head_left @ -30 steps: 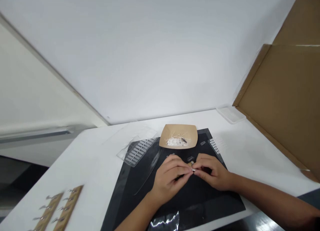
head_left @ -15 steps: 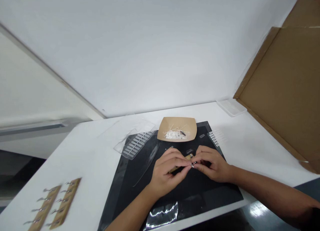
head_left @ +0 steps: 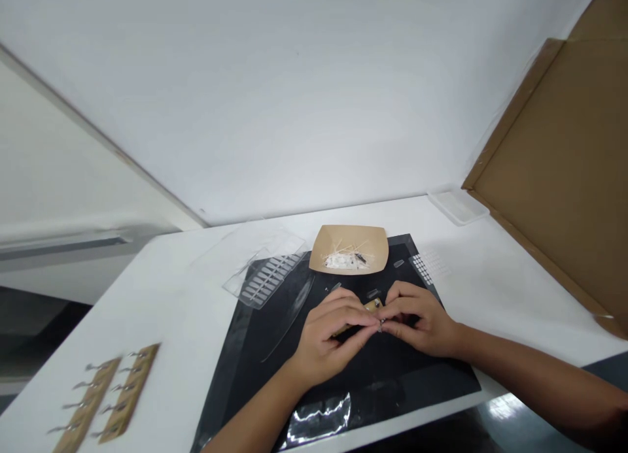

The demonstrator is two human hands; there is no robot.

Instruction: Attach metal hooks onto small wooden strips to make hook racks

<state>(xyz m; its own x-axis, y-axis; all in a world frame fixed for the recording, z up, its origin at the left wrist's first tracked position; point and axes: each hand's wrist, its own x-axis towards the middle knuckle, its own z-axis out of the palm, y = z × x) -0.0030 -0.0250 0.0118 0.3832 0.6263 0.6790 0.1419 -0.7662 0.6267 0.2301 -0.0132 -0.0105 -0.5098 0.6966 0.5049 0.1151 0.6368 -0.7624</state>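
Over the black mat (head_left: 417,374), my left hand (head_left: 333,338) and my right hand (head_left: 422,319) meet fingertip to fingertip. A small shiny metal clip (head_left: 380,326) is pinched where they come together, mostly covered by the fingers. Partly under my left hand is a wooden strip (head_left: 375,305), its far end showing beyond the fingers with a metal piece on it. Both hands are closed, my left around the strip with its fingertips against the clip. Just behind them, small clear nail tips (head_left: 373,293) lie on the mat.
A brown paper tray (head_left: 348,240) with white bits and thin sticks stands behind. Left of it lies a clear case of nail tips (head_left: 269,282). Two wooden strips with metal clips (head_left: 130,394) rest at left. A white-dot sheet (head_left: 432,267), plastic box (head_left: 458,208) and cardboard (head_left: 554,178) are right.
The view has shifted slightly. My hands keep nearly the same pose, with the fingertips still together at the metal clip.
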